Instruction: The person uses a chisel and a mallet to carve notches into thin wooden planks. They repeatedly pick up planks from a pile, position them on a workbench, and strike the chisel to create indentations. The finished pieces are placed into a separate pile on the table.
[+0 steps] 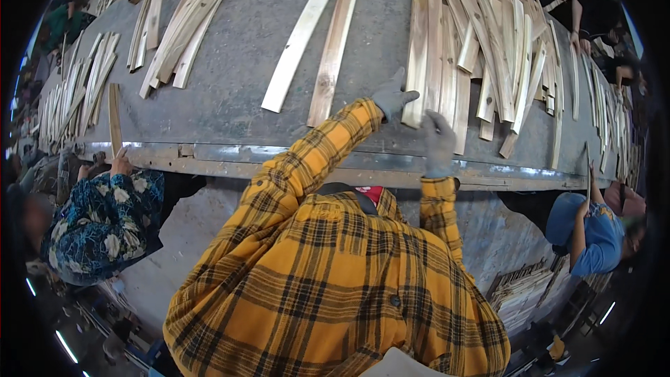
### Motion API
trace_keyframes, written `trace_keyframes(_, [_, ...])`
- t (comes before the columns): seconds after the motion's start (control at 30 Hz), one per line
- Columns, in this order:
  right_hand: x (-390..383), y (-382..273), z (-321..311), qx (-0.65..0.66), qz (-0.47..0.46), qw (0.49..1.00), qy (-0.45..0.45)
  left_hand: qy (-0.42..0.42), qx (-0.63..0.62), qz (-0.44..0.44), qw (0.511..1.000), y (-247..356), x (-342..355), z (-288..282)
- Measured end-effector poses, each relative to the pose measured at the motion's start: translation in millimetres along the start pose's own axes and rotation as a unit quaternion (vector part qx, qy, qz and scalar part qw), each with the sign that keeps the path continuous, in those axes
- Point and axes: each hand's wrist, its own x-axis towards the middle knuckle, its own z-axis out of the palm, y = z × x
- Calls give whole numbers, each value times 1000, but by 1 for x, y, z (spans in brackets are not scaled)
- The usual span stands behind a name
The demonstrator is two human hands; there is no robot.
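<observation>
My left hand (396, 100), in a grey glove, reaches to the near end of a pale wooden slat (417, 56). Its fingers are apart, one pointing away from me and another beside the slat's edge; nothing is gripped. My right hand (440, 145), also gloved in grey, is by the near ends of the neighbouring slats (447, 84), its fingers blurred and partly bent. Whether it presses on a slat I cannot tell. Left of my hands, a whitish slat (300, 45) and a browner slat (335, 52) lie apart on the grey table (230, 98).
A crossed heap of slats (499, 49) lies to the right, with more bundles (192, 24) at the left. The table's metal-edged front (244, 153) runs before me. A person in a floral top (108, 223) works at left, another in blue (593, 230) at right.
</observation>
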Motion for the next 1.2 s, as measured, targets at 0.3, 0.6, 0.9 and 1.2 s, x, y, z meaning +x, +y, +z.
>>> trace_keyframes(0.3, [-6, 16, -11, -115, -11, 992, -43, 181, 425, -176, 869, -76, -84, -68])
trace_keyframes(0.6, [-25, -1, 41, -189, -180, 963, -73, -26, 121, -103, 987, -62, -52, -55])
trace_keyframes(0.9, [2, 15, -19, -164, -48, 984, -38, 318, 467, -137, 814, -42, -63, -140])
trace_keyframes(1.2, [11, -13, 26, -134, -131, 973, -135, 240, 204, -67, 947, -9, -23, -34])
